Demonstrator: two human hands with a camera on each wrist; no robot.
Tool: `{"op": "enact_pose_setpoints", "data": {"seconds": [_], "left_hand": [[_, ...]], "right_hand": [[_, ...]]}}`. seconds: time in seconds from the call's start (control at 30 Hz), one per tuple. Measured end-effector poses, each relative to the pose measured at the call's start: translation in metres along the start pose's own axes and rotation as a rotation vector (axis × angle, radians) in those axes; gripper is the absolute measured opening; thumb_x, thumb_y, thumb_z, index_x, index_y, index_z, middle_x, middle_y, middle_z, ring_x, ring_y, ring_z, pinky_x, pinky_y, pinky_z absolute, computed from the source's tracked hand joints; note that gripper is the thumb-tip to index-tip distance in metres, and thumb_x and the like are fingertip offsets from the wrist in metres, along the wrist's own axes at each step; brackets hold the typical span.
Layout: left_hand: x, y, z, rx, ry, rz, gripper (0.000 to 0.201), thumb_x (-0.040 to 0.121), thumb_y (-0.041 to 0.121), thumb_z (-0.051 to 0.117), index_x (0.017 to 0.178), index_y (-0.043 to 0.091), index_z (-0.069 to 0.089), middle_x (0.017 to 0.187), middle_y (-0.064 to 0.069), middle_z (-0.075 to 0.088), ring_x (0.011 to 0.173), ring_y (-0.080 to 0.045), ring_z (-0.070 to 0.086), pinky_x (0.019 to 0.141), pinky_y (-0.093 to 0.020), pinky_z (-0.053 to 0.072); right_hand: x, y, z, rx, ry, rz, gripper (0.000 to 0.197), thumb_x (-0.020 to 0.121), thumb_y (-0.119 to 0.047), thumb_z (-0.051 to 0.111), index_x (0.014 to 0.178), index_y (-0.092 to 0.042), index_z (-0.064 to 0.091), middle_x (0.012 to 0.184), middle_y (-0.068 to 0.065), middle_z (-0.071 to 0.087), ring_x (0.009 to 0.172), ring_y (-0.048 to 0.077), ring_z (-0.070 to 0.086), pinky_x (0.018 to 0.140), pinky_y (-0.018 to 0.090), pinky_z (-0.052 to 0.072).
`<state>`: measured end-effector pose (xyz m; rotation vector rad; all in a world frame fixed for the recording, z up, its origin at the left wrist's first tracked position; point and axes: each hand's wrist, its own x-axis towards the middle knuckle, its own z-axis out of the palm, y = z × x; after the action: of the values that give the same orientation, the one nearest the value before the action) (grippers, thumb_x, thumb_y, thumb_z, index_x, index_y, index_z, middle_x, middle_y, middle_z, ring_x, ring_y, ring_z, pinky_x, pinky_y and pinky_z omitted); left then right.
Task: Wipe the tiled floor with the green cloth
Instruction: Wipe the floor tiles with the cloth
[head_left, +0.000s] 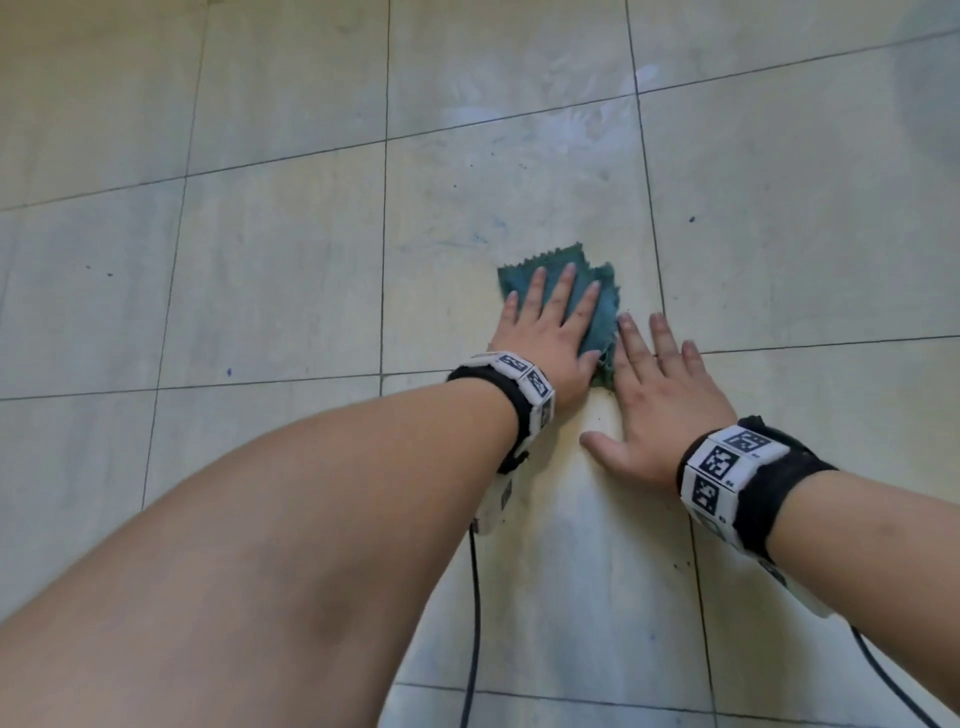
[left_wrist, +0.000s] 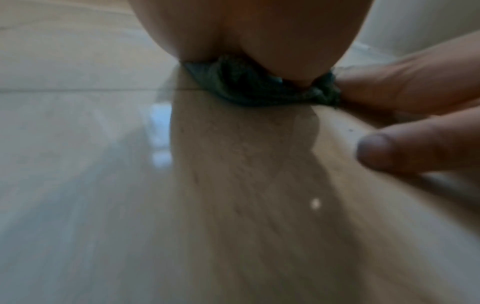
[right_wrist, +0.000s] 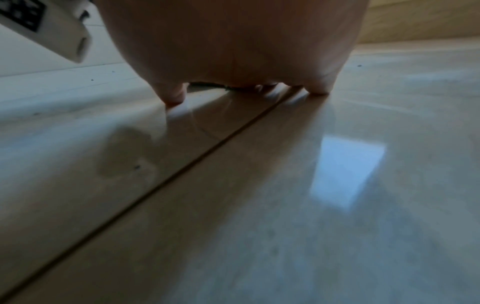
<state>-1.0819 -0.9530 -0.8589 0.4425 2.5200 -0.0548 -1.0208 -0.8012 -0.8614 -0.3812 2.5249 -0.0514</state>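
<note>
Floor (head_left: 260, 260): both hands (head_left: 602, 364) flat

Right hand (right_wrist: 233, 47) seen from beneath the wrist, fingertips (right_wrist: 174, 96) pressed on glossy tiled floor (right_wrist: 285, 205), dark grout line running beneath the hand, white wrist device (right_wrist: 52, 35) left of hand.

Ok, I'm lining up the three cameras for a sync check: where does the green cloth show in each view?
Head: green cloth right of centre, under the flat left hand, with the right hand beside it.
Left wrist: upper middle, bunched under the palm.
Right wrist: only a dark sliver under the hand; too small to be sure.
Shared landmark: the dark grout line in the tiled floor, also seen at.
</note>
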Motion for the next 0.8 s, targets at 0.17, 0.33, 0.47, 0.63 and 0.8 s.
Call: {"op": "enact_pose_setpoints", "data": {"seconds": [0.17,0.33,0.47,0.63,0.8], "left_hand": [[0.039,-0.024,-0.028,0.045,0.025,0.084,0.073,0.1,0.053,0.028,0.156,0.031,-0.015,0.162,0.001,-0.025,0.149,-0.026,-0.022,0.122,-0.047,-0.008],[0.059,-0.057,-0.038,-0.064,0.128,-0.092,0.07,0.101,0.054,0.023,0.156,0.031,-0.011,0.164,0.0,-0.02,0.15,-0.026,-0.019,0.122,-0.047,-0.006],[0.035,-0.125,-0.028,-0.167,0.17,-0.396,0.067,0.103,0.051,0.023,0.157,0.028,-0.009,0.164,-0.003,-0.018,0.151,-0.028,-0.015,0.122,-0.046,-0.004],[0.005,-0.136,-0.019,-0.18,0.09,-0.468,0.071,0.102,0.052,0.028,0.157,0.027,-0.011,0.163,-0.006,-0.02,0.15,-0.032,-0.016,0.122,-0.051,-0.002],[0.027,-0.023,-0.027,-0.136,0.042,-0.188,0.077,0.099,0.058,0.031,0.156,0.031,-0.013,0.162,-0.003,-0.026,0.148,-0.032,-0.022,0.119,-0.053,-0.008]], "right_hand": [[0.01,0.0,-0.007,0.021,-0.009,0.02,0.119,0.077,-0.086,0.029,0.153,-0.012,-0.026,0.157,0.011,-0.037,0.146,0.037,-0.03,0.123,0.052,-0.003],[0.011,-0.002,-0.009,0.048,-0.021,0.024,0.116,0.075,-0.086,0.027,0.151,-0.02,-0.03,0.157,0.01,-0.038,0.144,0.037,-0.033,0.122,0.052,-0.006],[0.011,-0.003,-0.012,0.05,-0.042,0.023,0.116,0.077,-0.085,0.03,0.15,-0.021,-0.033,0.151,0.009,-0.045,0.143,0.037,-0.035,0.122,0.052,-0.008],[0.01,-0.005,-0.015,0.044,-0.04,0.017,0.114,0.079,-0.084,0.035,0.152,-0.023,-0.029,0.152,0.008,-0.042,0.144,0.038,-0.034,0.122,0.053,-0.007],[0.011,-0.005,-0.016,0.013,-0.037,0.01,0.114,0.078,-0.085,0.034,0.153,-0.023,-0.026,0.159,0.01,-0.035,0.145,0.04,-0.03,0.122,0.055,-0.004]]}}
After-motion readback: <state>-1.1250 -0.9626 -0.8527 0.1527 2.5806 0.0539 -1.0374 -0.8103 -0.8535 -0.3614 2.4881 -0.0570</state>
